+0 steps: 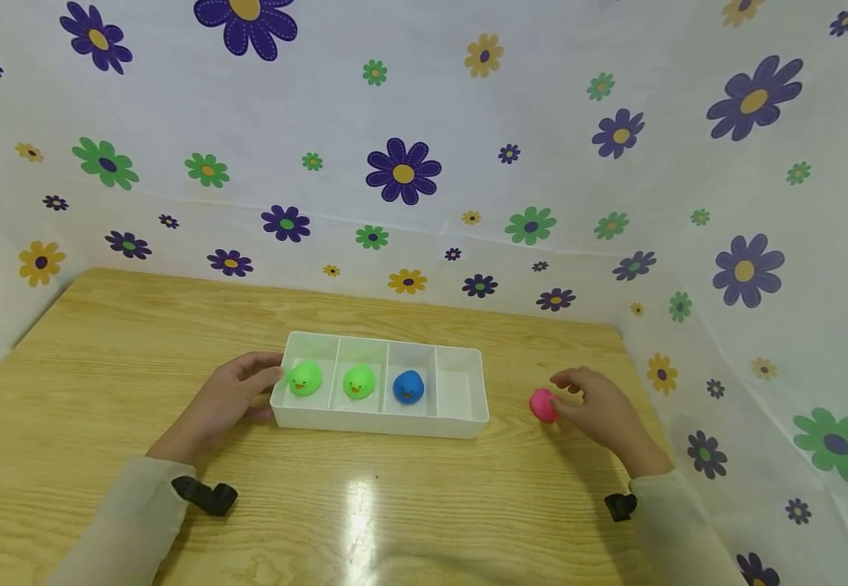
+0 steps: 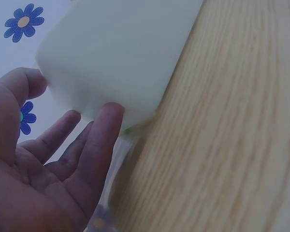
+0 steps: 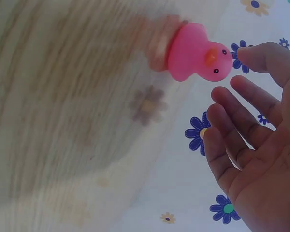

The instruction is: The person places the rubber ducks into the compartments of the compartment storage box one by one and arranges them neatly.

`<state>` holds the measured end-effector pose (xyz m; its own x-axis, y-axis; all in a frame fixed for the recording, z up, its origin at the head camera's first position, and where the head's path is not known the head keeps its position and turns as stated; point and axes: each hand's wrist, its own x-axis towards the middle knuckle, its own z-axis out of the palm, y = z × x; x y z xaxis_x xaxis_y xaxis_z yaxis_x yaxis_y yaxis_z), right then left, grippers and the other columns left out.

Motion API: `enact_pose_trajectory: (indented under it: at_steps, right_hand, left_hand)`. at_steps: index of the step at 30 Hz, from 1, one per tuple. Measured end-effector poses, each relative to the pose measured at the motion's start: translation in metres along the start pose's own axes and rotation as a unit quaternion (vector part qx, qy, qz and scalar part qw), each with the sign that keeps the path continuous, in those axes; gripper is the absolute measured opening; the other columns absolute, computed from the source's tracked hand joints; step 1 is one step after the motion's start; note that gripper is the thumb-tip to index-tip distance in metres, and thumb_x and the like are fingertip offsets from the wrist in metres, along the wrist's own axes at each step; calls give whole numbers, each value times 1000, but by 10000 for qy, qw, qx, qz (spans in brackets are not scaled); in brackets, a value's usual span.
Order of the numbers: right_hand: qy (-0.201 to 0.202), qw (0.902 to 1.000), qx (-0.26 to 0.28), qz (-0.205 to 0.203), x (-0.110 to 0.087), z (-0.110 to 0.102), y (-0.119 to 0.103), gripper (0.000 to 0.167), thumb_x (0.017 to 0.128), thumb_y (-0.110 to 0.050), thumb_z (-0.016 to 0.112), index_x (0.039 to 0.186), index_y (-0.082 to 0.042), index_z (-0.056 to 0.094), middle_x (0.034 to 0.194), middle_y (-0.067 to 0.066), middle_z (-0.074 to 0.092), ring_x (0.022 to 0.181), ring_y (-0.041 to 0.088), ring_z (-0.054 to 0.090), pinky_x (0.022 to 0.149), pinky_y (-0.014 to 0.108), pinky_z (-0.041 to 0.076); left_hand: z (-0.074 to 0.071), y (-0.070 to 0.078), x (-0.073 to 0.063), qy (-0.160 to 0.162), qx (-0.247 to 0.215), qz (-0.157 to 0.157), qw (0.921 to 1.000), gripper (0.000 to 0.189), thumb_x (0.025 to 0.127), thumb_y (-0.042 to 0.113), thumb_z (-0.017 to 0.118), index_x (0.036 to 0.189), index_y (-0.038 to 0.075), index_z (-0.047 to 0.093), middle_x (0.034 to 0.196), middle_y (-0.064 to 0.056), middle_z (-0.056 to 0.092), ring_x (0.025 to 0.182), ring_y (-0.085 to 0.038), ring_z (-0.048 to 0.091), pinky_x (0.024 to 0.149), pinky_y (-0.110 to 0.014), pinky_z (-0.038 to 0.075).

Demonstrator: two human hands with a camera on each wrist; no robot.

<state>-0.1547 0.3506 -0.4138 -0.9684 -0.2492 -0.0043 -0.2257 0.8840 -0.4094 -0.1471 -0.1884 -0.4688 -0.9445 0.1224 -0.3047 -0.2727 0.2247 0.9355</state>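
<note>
A white tray with dividers stands on the table. Two green rubber ducks sit in its left compartments, and a blue rubber duck in the third; the rightmost holds nothing. My left hand is at the tray's left end, its relaxed fingertips against the outer wall in the left wrist view. To the right of the tray, a pink rubber duck stands upright on the table. My right hand is just beside it, fingers loosely bent and apart, thumb overlapping the duck in the head view.
The wooden table reaches back to a white cloth printed with flowers, which also hangs at both sides. Its right fold lies close to my right forearm. Dark wrist cameras sit on both sleeves.
</note>
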Motion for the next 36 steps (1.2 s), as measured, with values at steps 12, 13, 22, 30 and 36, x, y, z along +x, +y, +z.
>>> enact_pose_trajectory:
  at_steps: [12, 13, 22, 30, 36]
  right_hand:
    - [-187, 9995, 100, 235, -4, 7, 3, 24, 98, -19, 70, 117, -5, 73, 114, 11, 71, 101, 30, 62, 83, 50, 54]
    - [-231, 9993, 110, 279, -4, 7, 3, 25, 98, -20, 70, 117, -6, 73, 113, 10, 72, 100, 28, 62, 81, 47, 54]
    - [-385, 9982, 238, 398, -7, 7, 4, 30, 95, -18, 70, 122, -6, 72, 114, 11, 71, 97, 26, 61, 71, 36, 49]
    - [-389, 9985, 229, 313, -8, 7, 7, 25, 96, -17, 72, 118, -5, 74, 108, 7, 72, 91, 21, 60, 70, 35, 48]
    - [-419, 9982, 261, 338, -8, 7, 7, 23, 97, -17, 71, 117, -5, 74, 104, 6, 71, 88, 21, 59, 68, 34, 48]
  left_hand:
    - [-1, 1, -1, -13, -66, 22, 10000, 62, 105, 45, 59, 155, 11, 44, 156, -15, 46, 129, -34, 53, 83, -32, 61]
    - [-1, 1, -1, -14, -57, 26, 10000, 62, 105, 45, 59, 155, 11, 44, 156, -15, 46, 129, -34, 53, 83, -32, 61]
    - [-1, 2, -3, 1, -63, 43, 10000, 61, 106, 44, 58, 154, 10, 45, 156, -16, 47, 126, -33, 55, 81, -32, 61]
    - [-1, 2, -3, 5, -89, 30, 10000, 60, 106, 44, 58, 154, 10, 46, 155, -16, 47, 124, -31, 56, 81, -31, 61]
    - [-1, 1, -2, -6, -116, 28, 9999, 60, 106, 43, 58, 155, 11, 45, 155, -15, 47, 123, -31, 57, 81, -32, 61]
